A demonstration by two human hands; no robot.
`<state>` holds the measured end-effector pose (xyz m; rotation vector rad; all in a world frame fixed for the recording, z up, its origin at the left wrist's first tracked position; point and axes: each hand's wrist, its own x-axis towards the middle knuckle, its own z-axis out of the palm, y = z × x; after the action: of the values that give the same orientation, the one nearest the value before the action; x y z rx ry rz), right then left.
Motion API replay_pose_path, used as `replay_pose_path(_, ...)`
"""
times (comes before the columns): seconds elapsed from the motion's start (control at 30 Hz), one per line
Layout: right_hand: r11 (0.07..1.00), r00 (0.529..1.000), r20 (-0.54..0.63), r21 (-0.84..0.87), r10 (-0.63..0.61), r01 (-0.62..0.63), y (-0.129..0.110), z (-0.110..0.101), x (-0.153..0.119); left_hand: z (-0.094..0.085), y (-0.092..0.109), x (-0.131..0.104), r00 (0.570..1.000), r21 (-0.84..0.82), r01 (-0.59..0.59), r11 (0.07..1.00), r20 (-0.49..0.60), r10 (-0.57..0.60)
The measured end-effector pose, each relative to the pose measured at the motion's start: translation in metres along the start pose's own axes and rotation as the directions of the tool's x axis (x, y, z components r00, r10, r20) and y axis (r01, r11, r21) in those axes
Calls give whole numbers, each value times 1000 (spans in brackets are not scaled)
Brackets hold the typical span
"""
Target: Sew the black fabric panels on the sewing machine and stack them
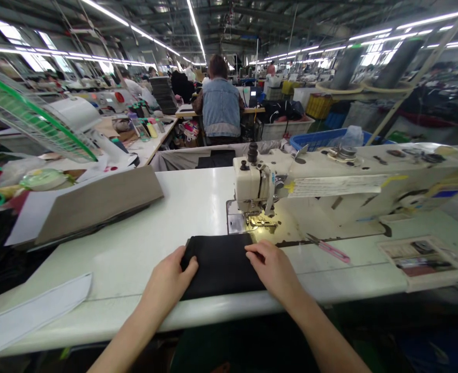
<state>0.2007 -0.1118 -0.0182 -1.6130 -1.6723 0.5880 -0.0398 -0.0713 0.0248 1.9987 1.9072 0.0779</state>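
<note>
A black fabric piece lies flat at the table's front edge, just before the sewing machine. My left hand grips its left side, thumb on top and fingers at the edge. At the right upper corner, my right hand pinches the fabric between thumb and fingers. The lit needle area is just beyond the fabric's right corner, near my right hand.
Pink-handled snips and a tray of small tools lie to the right. Stacked grey panels, a white strip and a fan are at left. A person in a denim vest sits ahead.
</note>
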Motion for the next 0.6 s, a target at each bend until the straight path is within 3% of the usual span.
replay_pose_path(0.6, 997, 1000, -6, -67, 26, -27, -3, 0, -1, 4, 0, 0, 999, 17, -29, 999, -16, 29)
